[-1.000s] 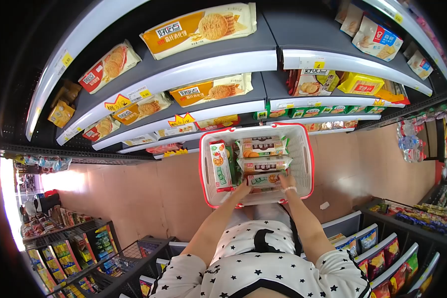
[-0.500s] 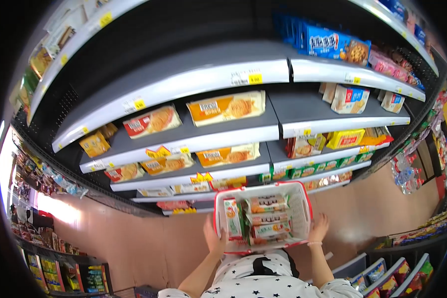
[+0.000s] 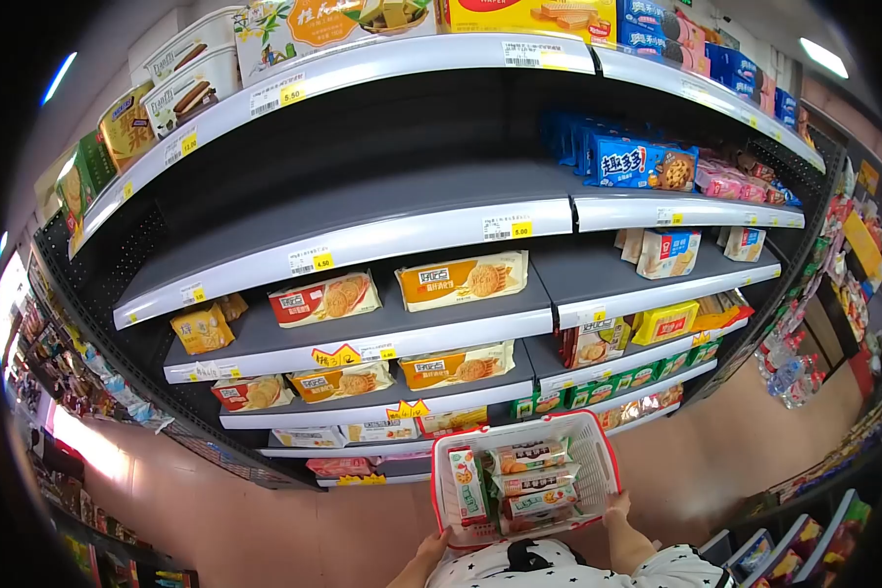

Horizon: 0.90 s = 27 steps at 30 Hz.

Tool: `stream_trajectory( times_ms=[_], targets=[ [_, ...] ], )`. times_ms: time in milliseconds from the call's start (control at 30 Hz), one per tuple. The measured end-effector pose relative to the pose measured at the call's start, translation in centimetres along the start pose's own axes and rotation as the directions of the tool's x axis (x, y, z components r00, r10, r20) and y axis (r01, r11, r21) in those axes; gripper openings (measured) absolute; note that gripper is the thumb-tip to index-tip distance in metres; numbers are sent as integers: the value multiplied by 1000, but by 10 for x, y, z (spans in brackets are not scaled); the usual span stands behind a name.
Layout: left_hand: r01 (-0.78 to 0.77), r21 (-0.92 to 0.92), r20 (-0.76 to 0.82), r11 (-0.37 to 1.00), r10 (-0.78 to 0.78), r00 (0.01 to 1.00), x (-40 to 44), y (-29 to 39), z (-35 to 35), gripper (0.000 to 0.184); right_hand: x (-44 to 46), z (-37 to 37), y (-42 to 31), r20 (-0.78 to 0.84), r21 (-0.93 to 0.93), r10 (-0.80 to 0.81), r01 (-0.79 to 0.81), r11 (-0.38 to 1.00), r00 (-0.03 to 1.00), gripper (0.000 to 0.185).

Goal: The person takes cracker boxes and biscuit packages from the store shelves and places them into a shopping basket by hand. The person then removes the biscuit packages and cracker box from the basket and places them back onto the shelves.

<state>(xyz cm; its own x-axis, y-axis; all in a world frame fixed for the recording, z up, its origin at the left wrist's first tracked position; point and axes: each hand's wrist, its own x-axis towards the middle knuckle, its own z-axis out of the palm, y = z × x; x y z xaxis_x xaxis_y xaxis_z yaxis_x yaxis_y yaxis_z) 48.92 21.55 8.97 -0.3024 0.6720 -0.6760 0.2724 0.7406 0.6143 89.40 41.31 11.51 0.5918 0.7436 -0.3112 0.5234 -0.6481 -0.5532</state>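
A white shopping basket (image 3: 596,461) with a red rim is held in front of my body. My left hand (image 3: 433,545) grips its near left corner. On the opposite side, my right hand (image 3: 617,510) is closed on the near right edge; the fingers of both hands are partly hidden by the basket. Inside lie several biscuit packs: a red and green pack (image 3: 468,484) stands lengthwise along the left wall, and brown and green-labelled packs (image 3: 534,480) lie crosswise beside it. The basket's right part shows bare white wall.
Store shelving (image 3: 363,235) rises ahead, with orange biscuit packs (image 3: 463,280), a blue cookie pack (image 3: 647,163) and a yellow wafer box (image 3: 534,18) on it. Bottles (image 3: 792,380) stand on the floor at right. Another snack rack (image 3: 804,544) is close by at lower right.
The view has tilted upward, so the top shelf with its boxes now shows and the basket sits lower in view. Both hands stay at the basket, its packs unchanged.
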Motion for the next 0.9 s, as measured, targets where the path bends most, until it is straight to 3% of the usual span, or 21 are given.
stream_trajectory(
  times_ms=[33,67,133,167,233,267,333,433,500,567,633,700,767,833,867,900],
  targets=[
    [-13,-153,-6,988,12,1000,10,-14,5,69,-8,-7,-4,26,-42,-63,64,997,998,23],
    [-16,-158,-4,987,16,1000,13,-18,7,69,-11,-11,-5,21,-44,-66,67,997,998,23],
    [-82,-453,-37,888,73,997,9,-18,9,55,-16,-15,-5,39,-34,-105,107,994,994,20],
    [-79,-457,-35,886,71,997,8,-17,10,55,-18,-16,-7,39,-38,-107,109,993,993,20],
    [120,-33,-90,992,-123,988,-20,18,-9,54,-20,-17,-12,39,17,-53,52,998,998,19],
    [124,-34,-90,992,-127,988,-27,23,-9,54,-17,-13,-10,41,14,-52,52,999,998,19],
    [-15,23,-272,1000,21,962,-39,32,-7,54,-15,-5,-9,-36,48,-17,19,999,999,18],
    [1,107,-382,994,40,923,-53,53,-6,45,-27,-11,-15,-58,51,-91,94,994,994,21],
    [-201,168,-540,965,261,800,-64,65,-1,37,-24,-10,-12,-47,65,-105,108,992,993,26],
    [-268,191,-663,944,325,674,-63,73,5,36,-20,-12,-12,-26,-10,-155,155,988,988,35],
    [-338,494,-602,801,596,532,-69,90,4,38,-28,-15,-18,-235,-235,-399,347,908,886,43],
    [-461,311,-587,831,550,595,-84,128,11,38,-42,-39,-44,-329,-320,-619,532,784,713,47],
    [-602,282,-408,747,662,629,-80,149,23,36,-44,-52,-63,-240,-274,-719,665,695,652,50],
    [-685,398,-160,610,781,603,-65,159,44,36,-25,-39,-55,89,-12,-719,722,692,690,52],
    [-670,397,-153,628,765,626,-61,165,57,36,-17,-29,-54,114,-14,-707,713,701,697,52],
    [-635,301,-137,711,691,709,-56,173,73,37,-12,-16,-55,288,15,-653,679,734,700,51]
  ],
)
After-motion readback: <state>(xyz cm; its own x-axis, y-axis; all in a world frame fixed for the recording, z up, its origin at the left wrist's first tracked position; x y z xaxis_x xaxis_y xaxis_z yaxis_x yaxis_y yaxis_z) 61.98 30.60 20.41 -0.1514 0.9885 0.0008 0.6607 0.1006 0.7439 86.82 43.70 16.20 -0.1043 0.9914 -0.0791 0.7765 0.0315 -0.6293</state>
